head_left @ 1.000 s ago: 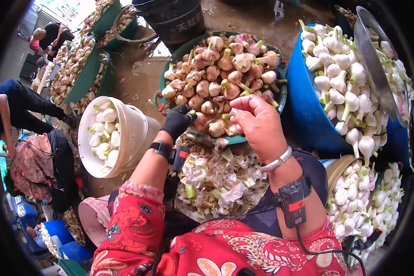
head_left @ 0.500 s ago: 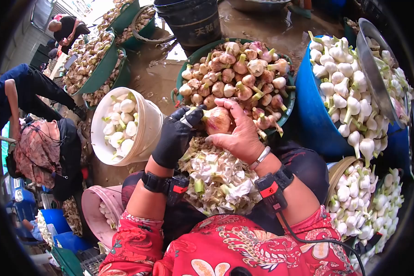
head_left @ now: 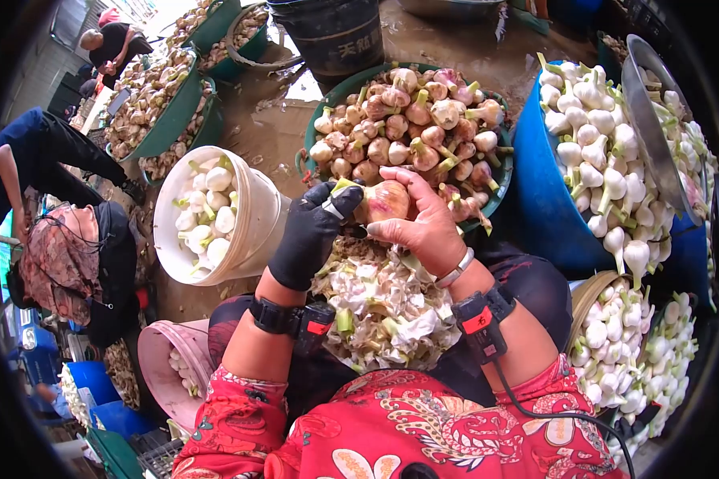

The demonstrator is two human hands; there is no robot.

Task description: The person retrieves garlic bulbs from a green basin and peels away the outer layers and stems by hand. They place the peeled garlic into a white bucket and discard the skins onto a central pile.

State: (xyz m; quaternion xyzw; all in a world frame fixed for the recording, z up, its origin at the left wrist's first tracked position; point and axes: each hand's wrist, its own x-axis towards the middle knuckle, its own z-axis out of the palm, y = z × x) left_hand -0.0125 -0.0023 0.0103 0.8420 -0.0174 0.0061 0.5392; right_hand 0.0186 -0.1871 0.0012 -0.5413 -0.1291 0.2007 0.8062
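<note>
Now one bulb (head_left: 385, 201) sits mid-frame, between basin (head_left: 501, 191) and peelings (head_left: 391, 311); hands were apart a second ago. Left hand (head_left: 303, 239): grip pinching the stem end. Right hand (head_left: 431, 231): grip cupping the body. Bulb seems steadied, neither hand spare.

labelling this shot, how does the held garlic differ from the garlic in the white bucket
The held garlic has purple-streaked skin; the bucket garlic is mainly white. The held garlic sits between left hand and right hand; the bucket garlic lies in the white bucket. Both look rounded.
</note>
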